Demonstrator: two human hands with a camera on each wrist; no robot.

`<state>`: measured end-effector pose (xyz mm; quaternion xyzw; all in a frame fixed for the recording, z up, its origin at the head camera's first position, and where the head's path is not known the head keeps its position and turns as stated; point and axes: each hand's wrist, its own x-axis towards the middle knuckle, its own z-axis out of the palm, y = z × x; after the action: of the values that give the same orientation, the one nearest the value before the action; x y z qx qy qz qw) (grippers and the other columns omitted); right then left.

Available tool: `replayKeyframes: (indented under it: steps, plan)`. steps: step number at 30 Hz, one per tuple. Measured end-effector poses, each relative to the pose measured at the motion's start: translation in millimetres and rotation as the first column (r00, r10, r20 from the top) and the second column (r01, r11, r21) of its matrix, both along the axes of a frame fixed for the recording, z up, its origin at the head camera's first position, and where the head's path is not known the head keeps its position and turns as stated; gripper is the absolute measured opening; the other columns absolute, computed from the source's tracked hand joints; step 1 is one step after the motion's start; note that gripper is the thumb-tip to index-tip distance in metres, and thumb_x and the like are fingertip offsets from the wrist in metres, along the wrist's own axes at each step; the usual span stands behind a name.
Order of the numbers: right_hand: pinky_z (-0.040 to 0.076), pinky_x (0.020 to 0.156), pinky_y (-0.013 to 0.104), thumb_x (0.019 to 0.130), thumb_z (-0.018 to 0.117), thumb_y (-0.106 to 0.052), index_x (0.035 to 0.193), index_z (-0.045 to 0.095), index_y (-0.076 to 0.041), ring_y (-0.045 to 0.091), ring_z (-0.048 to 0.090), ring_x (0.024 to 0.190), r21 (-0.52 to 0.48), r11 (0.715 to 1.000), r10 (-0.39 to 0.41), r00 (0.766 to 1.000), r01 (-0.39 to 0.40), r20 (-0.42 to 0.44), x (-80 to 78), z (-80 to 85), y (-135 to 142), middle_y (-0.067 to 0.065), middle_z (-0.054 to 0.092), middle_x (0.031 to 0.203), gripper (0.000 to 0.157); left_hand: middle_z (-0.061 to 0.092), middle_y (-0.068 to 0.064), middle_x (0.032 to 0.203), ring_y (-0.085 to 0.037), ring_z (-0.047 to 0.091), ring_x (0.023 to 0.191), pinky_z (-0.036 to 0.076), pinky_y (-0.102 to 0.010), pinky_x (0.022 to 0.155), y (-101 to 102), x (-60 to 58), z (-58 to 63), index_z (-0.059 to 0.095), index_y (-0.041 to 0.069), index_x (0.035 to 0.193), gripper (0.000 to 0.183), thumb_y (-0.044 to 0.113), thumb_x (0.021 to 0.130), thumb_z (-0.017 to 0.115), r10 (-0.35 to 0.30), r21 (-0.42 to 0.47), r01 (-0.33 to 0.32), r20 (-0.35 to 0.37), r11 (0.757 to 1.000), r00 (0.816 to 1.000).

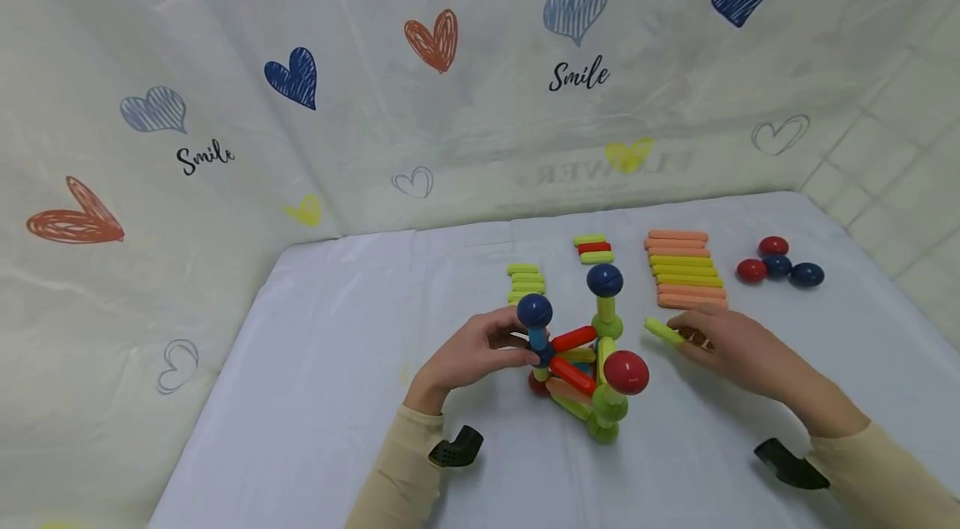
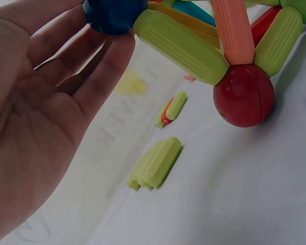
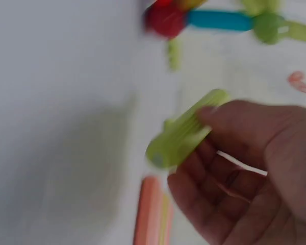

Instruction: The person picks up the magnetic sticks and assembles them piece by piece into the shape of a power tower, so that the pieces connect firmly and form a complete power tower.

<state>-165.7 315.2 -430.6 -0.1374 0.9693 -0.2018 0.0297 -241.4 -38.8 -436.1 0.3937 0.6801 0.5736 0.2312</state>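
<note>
On the table stands a frame of magnetic rods and balls, with red rods [image 1: 574, 376], green balls [image 1: 610, 402] and a large red ball [image 1: 627, 371] on one top corner. My left hand [image 1: 471, 352] pinches a dark blue ball [image 2: 115, 14] at the frame's left corner between thumb and fingers. Above that joint, another dark blue ball [image 1: 535, 311] tops a short blue rod. To the right of the frame, my right hand [image 1: 738, 352] holds a short light green magnetic rod [image 3: 182, 131] between thumb and fingers, its end pointing toward the frame.
Behind the frame lie short green rods [image 1: 527, 279] and a small green and red group [image 1: 593, 248]. Farther right is a row of long orange and yellow rods [image 1: 686, 269]. Loose red and blue balls [image 1: 777, 266] sit at the far right. A printed curtain [image 1: 480, 121] hangs behind.
</note>
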Motion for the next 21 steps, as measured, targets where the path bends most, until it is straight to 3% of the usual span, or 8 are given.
replayKeyframes:
  steps: [2,5,8,10,21]
  plan:
    - [0.056,0.072,0.029,0.088,0.074,-0.02,0.111,0.068,-0.008,0.014,0.06,0.086,-0.166,0.986,0.005,0.998,0.006,0.061,4.7,12.5,-7,-0.004,0.065,0.094,0.027,0.064,-0.008,0.113,-0.019,0.065,0.103,0.052,-0.035,0.093,-1,0.3,0.5,0.063,0.005,0.12,0.031,0.003,0.09,0.069,0.0,-0.007,0.0,0.008,1.0,1.0]
    - [0.055,0.076,0.024,0.094,0.067,-0.027,0.118,0.063,-0.008,0.015,0.061,0.094,-0.401,0.914,0.009,0.984,0.063,0.177,12.4,31.5,-19,0.0,0.065,0.101,0.031,0.064,-0.007,0.112,-0.018,0.065,0.102,0.053,-0.034,0.093,-1,0.3,0.4,0.063,0.006,0.119,0.031,0.004,0.09,0.07,0.005,-0.016,-0.005,0.017,1.0,1.0]
    - [0.056,0.08,0.027,0.097,0.063,-0.027,0.123,0.059,-0.005,0.017,0.061,0.098,-0.541,0.834,0.04,0.965,0.111,0.259,19.0,45.0,-32,0.008,0.063,0.107,0.034,0.064,-0.006,0.111,-0.017,0.065,0.102,0.052,-0.034,0.093,-2,0.3,0.0,0.063,0.006,0.119,0.03,0.004,0.09,0.069,0.008,-0.016,-0.007,0.024,1.0,1.0]
    - [0.056,0.082,0.029,0.098,0.062,-0.025,0.125,0.057,-0.002,0.019,0.062,0.1,-0.592,0.797,0.075,0.954,0.118,0.29,21.6,50.2,-39,0.011,0.063,0.112,0.036,0.064,-0.006,0.111,-0.018,0.065,0.102,0.052,-0.034,0.093,-2,0.8,0.5,0.063,0.006,0.119,0.03,0.004,0.09,0.069,0.009,-0.016,-0.008,0.022,1.0,1.0]
    - [0.055,0.082,0.028,0.097,0.062,-0.025,0.13,0.056,-0.002,0.027,0.058,0.109,-0.622,0.772,0.109,0.938,0.128,0.328,18.1,51.4,-56,0.011,0.061,0.121,0.041,0.062,-0.007,0.112,-0.019,0.065,0.103,0.052,-0.036,0.093,-1,0.2,-3.0,0.063,0.005,0.118,0.028,0.003,0.09,0.068,-0.003,-0.003,0.003,0.036,1.0,0.999]
